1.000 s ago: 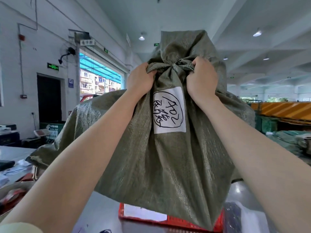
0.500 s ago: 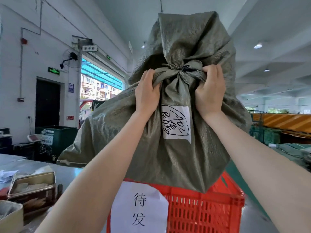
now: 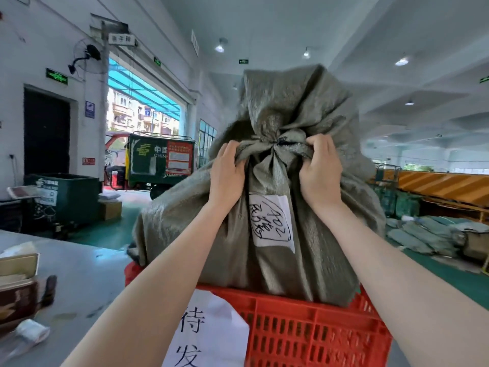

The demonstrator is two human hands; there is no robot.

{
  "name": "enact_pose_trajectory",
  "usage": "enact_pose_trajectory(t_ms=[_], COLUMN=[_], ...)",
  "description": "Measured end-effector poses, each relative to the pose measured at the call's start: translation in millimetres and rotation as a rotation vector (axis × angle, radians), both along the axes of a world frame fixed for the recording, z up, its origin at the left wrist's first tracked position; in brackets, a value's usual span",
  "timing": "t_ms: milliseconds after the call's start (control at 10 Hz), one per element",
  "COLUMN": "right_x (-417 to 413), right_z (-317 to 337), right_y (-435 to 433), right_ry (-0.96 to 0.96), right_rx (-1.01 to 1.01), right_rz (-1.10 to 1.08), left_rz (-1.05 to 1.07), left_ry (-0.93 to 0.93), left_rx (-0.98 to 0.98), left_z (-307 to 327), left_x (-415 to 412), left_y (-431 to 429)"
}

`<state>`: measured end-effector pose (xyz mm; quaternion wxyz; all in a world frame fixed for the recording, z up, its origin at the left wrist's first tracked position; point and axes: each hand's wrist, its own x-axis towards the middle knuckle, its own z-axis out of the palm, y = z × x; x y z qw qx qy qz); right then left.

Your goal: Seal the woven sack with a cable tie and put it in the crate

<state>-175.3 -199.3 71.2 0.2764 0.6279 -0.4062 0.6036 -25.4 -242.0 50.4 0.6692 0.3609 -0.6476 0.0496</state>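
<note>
A full grey-green woven sack (image 3: pixel 312 255) with a white handwritten label (image 3: pixel 272 221) stands upright in the middle of the view. Its neck is cinched by a dark cable tie (image 3: pixel 277 140), and the loose top flares above. My left hand (image 3: pixel 227 173) and my right hand (image 3: pixel 321 170) grip the gathered fabric on either side of the neck. The sack's bottom sits within the rim of a red plastic crate (image 3: pixel 312 332), which carries a white paper sign (image 3: pixel 209 332) on its near side.
A grey table (image 3: pixel 87 274) at the left holds open boxes (image 3: pixel 18 287) and small packets. Beyond stand a green bin (image 3: pixel 66 197), a green delivery cart (image 3: pixel 161 160) by the open doorway, and more green sacks (image 3: pixel 428 234) on the floor at right.
The sack has come down: half a second ago its bottom hung above the crate's rim, and now it rests inside the crate. Both hands kept their grip on the neck.
</note>
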Motion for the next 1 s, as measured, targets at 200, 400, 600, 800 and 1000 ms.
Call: enact_pose_trajectory(t_ms=[200,400,600,800,1000], right_x=[-10,-9,-4,-4,-9], right_z=[-34,-63,-135,-154,-146], right_y=[-24,-41,-42,-31,5], right_ry=[0.15,0.05,0.38,0.259,0.211], right_rx=[0.423,0.576,1.276,1.231,1.137], right_rz=[-0.097,-0.147,-0.178,-0.063,0.031], left_rz=[0.002,-0.015,-0.015,0.027,0.026], left_ry=[-0.136,-0.17,-0.552,-0.651,-0.667], left_rx=[0.3,0.588,0.989,0.947,0.828], left_z=[-46,-63,-104,-120,-126], left_x=[14,9,9,7,-4], left_y=[-30,-36,-22,-10,9])
